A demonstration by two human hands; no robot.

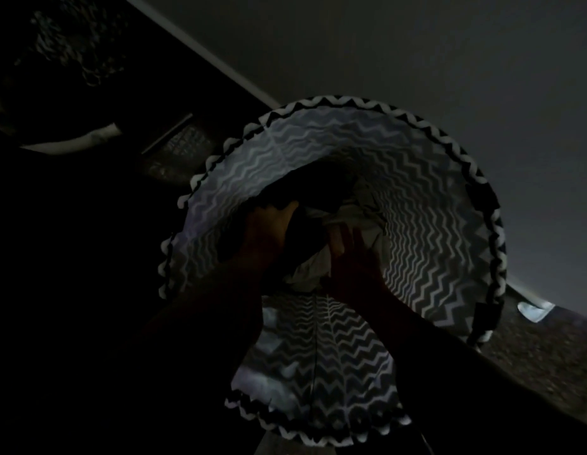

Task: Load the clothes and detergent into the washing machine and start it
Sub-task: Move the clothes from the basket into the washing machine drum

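The left hand (269,231) reaches into the dark clothes (305,192) inside the zigzag basket (426,244); in the gloom it cannot be told whether its fingers are curled. The right hand (351,257) lies just beside it, fingers straight against pale cloth (354,211). The basket's round rim rings both forearms, with open room along its right wall.

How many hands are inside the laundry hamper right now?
2. The left hand is on the dark clothes, the right hand on the pale clothes beside them. None seem hidden.
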